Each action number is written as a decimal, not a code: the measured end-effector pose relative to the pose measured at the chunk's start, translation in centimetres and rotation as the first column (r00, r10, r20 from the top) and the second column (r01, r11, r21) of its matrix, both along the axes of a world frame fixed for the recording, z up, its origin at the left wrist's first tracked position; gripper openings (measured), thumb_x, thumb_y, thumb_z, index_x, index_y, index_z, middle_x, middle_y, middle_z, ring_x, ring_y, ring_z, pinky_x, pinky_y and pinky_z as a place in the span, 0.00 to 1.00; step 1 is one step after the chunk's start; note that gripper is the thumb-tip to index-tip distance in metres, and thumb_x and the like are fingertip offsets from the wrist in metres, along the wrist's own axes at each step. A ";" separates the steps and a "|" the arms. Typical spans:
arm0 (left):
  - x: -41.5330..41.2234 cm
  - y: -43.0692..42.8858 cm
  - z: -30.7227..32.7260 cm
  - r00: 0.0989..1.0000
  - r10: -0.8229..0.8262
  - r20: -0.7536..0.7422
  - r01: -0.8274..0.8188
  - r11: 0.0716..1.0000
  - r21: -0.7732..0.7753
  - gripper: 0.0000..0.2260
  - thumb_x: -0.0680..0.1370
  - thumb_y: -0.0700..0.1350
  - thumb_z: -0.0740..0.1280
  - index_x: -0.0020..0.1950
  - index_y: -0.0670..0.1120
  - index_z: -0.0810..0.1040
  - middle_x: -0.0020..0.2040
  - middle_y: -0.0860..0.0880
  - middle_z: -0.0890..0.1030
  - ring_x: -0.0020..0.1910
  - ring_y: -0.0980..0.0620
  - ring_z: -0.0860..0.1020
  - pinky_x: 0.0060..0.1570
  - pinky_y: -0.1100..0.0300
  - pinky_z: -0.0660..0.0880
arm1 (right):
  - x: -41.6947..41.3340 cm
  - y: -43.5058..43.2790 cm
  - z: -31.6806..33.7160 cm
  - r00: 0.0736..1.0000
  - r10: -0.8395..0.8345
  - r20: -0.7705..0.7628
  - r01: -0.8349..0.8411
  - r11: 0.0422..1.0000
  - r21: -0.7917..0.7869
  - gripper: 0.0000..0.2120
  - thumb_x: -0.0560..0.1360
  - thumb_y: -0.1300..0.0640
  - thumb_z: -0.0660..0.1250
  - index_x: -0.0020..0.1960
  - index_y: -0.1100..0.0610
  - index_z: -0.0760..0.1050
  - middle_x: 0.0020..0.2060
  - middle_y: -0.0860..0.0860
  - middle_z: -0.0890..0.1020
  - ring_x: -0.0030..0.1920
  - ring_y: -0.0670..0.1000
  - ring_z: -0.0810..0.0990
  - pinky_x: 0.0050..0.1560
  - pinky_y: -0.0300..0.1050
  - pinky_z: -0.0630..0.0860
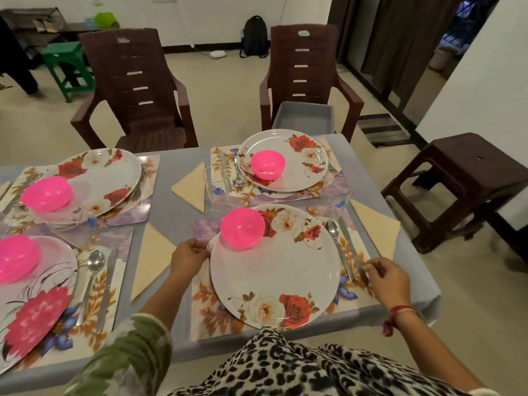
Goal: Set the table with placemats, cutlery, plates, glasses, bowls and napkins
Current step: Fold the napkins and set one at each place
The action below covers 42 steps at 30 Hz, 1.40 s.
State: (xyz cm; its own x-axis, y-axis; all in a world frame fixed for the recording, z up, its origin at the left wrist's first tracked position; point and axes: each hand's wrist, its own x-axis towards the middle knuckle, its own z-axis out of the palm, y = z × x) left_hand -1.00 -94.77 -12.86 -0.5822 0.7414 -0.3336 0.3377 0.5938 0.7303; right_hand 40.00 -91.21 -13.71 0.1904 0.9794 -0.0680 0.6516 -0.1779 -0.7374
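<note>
A floral plate (274, 270) with a pink bowl (242, 228) on its far left lies on the near placemat (208, 307) in front of me. My left hand (187, 257) pinches the left rim of that plate, where a fork seems to lie half hidden. My right hand (388, 278) pinches the near end of the knife (350, 244), which lies beside a spoon (337, 244) to the right of the plate. A folded cream napkin (377, 227) lies further right.
Three other settings with plates, pink bowls, cutlery and napkins cover the grey table (177, 221). Clear glasses (215, 192) stand between settings. Two brown chairs (134, 90) face the far side, one holding a grey tub (305, 115). A brown stool (468, 181) stands right.
</note>
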 end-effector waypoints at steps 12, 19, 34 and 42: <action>-3.3 1.0 0.3 0.990 -0.084 -0.113 0.075 0.994 -0.082 0.05 0.73 0.35 0.68 0.46 0.42 0.81 0.37 0.45 0.80 0.38 0.46 0.78 0.37 0.60 0.71 | -1.6 1.5 0.0 0.999 0.043 0.034 -0.041 0.998 -0.054 0.03 0.74 0.58 0.69 0.46 0.54 0.75 0.42 0.52 0.79 0.44 0.52 0.78 0.48 0.47 0.77; -2.6 0.1 -0.2 0.994 -0.048 -0.096 0.048 0.999 -0.005 0.05 0.74 0.36 0.67 0.45 0.44 0.81 0.41 0.43 0.82 0.40 0.46 0.78 0.40 0.60 0.69 | -3.6 1.8 -0.1 0.982 0.154 0.107 -0.149 0.987 -0.054 0.06 0.74 0.56 0.69 0.49 0.57 0.77 0.40 0.51 0.80 0.42 0.52 0.78 0.48 0.47 0.77; 1.6 -4.8 -0.2 0.978 0.019 -0.210 -0.016 1.000 0.014 0.12 0.71 0.47 0.74 0.49 0.44 0.76 0.42 0.49 0.79 0.41 0.51 0.76 0.40 0.59 0.69 | -2.8 2.4 0.7 0.990 0.034 0.139 -0.036 0.999 0.010 0.09 0.76 0.57 0.66 0.54 0.59 0.76 0.49 0.55 0.78 0.49 0.56 0.78 0.51 0.46 0.75; 2.0 -5.7 -1.2 0.955 0.020 -0.295 -0.017 1.000 0.015 0.06 0.75 0.42 0.69 0.49 0.42 0.79 0.43 0.45 0.81 0.39 0.51 0.76 0.40 0.59 0.69 | -3.0 4.2 0.3 0.964 0.111 0.243 -0.102 0.993 -0.053 0.06 0.77 0.57 0.65 0.47 0.59 0.79 0.44 0.56 0.80 0.41 0.51 0.76 0.46 0.40 0.72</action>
